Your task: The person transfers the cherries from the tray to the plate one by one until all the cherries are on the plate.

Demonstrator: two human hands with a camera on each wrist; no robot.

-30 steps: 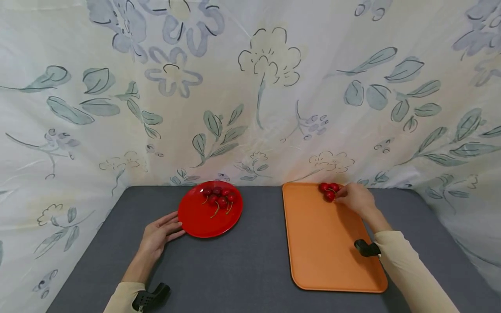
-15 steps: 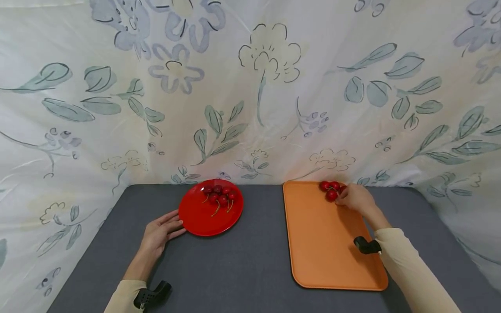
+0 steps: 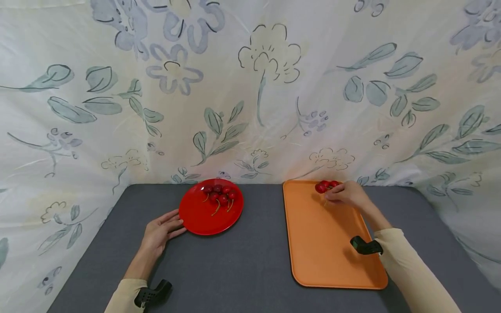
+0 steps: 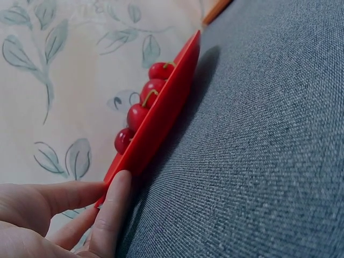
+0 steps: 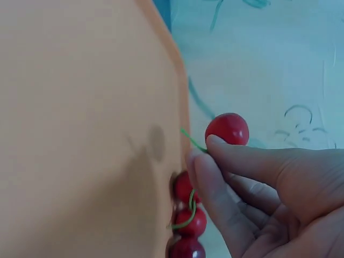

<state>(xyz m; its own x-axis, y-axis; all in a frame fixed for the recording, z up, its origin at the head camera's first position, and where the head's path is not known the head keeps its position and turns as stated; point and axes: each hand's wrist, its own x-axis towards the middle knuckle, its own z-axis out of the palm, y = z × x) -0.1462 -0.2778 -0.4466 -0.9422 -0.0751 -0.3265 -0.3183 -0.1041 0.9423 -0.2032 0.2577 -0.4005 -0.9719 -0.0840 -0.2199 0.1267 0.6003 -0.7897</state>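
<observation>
My right hand [image 3: 348, 194] pinches a cherry [image 5: 230, 127] between thumb and fingertips, its green stem sticking out past the thumb. It is held over the far end of the orange tray [image 3: 321, 248]. In the right wrist view, more cherries [image 5: 191, 221] lie in a row along the tray's edge, close beside my fingers. My left hand [image 3: 158, 232] rests its extended fingers against the rim of the red plate [image 3: 207, 224], at its left side. Several red cherries [image 3: 218, 195], some with stems, sit on the far half of that plate.
A dark grey cloth [image 3: 250, 261] covers the table. Behind it hangs a white curtain [image 3: 270, 143] printed with flowers and leaves, close to the table's far edge. Black cameras are strapped to both wrists, the right one [image 3: 364, 245] above the tray.
My right hand has lifted one cherry and shifted slightly left with it, away from the others on the tray. The left hand and the plate have stayed in place.
</observation>
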